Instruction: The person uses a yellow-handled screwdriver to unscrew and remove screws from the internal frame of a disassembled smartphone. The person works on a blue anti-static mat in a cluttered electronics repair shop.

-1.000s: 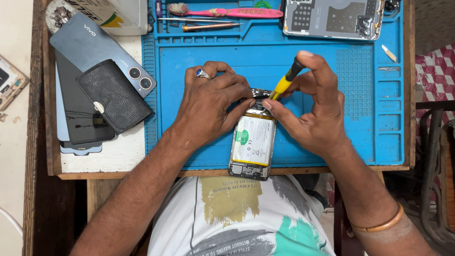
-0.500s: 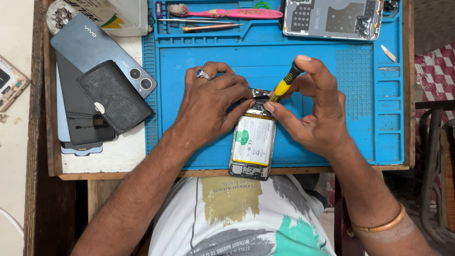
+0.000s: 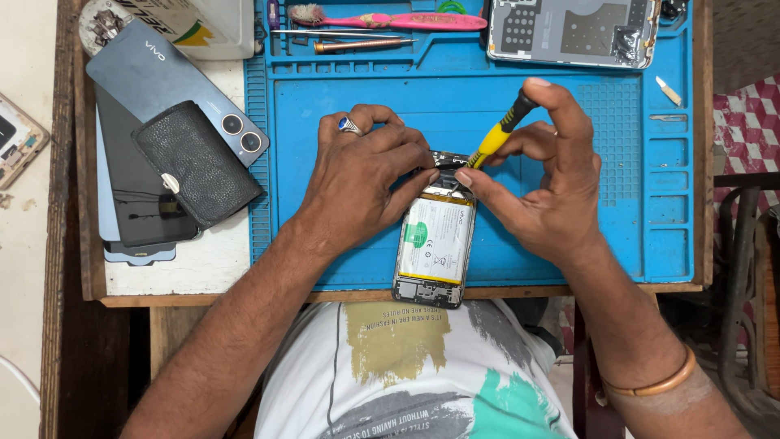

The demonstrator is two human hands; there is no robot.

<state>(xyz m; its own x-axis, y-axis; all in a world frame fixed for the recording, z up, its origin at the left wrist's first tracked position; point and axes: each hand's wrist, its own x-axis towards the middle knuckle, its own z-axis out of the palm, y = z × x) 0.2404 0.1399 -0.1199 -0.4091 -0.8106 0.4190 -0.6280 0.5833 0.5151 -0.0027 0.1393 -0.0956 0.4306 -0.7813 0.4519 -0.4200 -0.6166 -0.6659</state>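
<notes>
Screwdriver tip at the top end of an opened phone on the blue mat.

The left hand [image 3: 366, 175] lies flat over the upper part of the phone [image 3: 432, 248], fingers pressed together on its top edge, steadying it at the centre of the frame with its battery [image 3: 436, 241] showing below. The right hand [image 3: 540, 187] pinches a yellow-handled screwdriver [image 3: 496, 138] between thumb and fingers, tip angled down to the phone's top end. This looks like screw work near the upper board; the next move likely calls for a seated tip and steady downward pressure. A brush [image 3: 390, 18] and a back cover [image 3: 573, 31] lie along the mat's [image 3: 634, 211] upper edge.
</notes>
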